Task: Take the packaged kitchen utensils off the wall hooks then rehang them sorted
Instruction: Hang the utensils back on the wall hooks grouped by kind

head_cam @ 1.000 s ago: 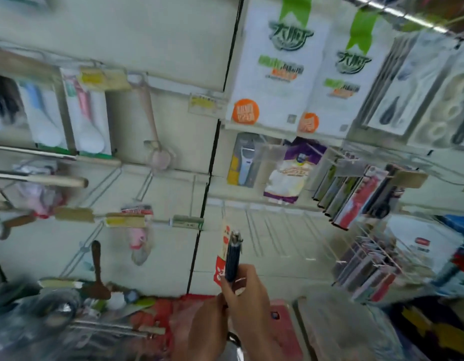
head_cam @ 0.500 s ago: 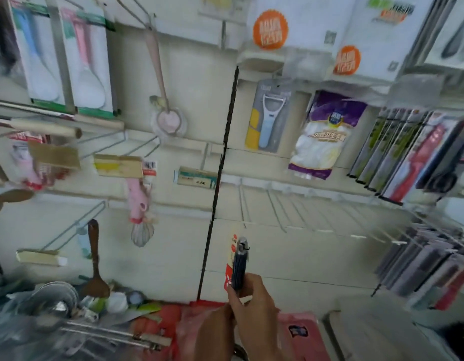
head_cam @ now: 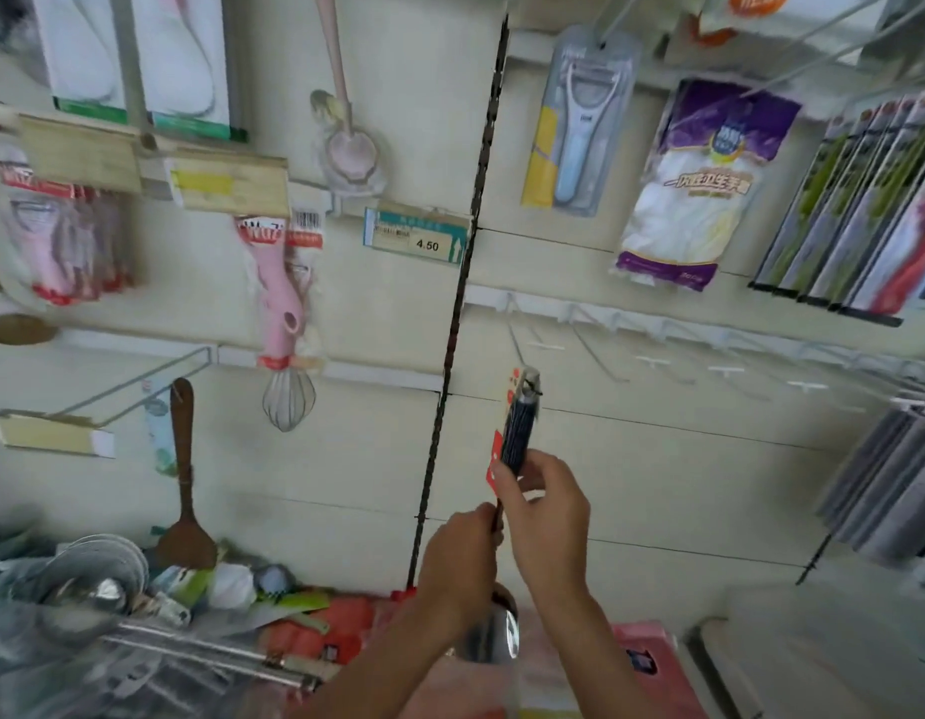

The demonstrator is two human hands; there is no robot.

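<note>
I hold a packaged utensil with a dark ribbed handle [head_cam: 520, 430] and a red-and-white card upright in front of the wall. My right hand [head_cam: 546, 516] pinches the handle's lower end. My left hand [head_cam: 463, 560] grips the same utensil lower down, where a shiny metal end [head_cam: 494, 635] shows below. A row of bare wire hooks [head_cam: 652, 358] juts from the wall just to the upper right of the handle. A packaged blue peeler [head_cam: 579, 121] and a purple-and-white bag [head_cam: 701, 189] hang above them.
A pink whisk [head_cam: 284, 324], a pink spoon [head_cam: 346, 142] and a brown wooden spatula [head_cam: 182, 485] hang on the left panel. Carded utensils [head_cam: 859, 210] fill the hooks at right, grey packs [head_cam: 896, 485] below. A heap of loose metal utensils [head_cam: 102, 614] lies at lower left. A 4.50 price tag [head_cam: 416, 236] sits mid-wall.
The view has dropped and closed in on the wall. Both hands still hold the dark-handled utensil, which now stands nearer the bare hook row.
</note>
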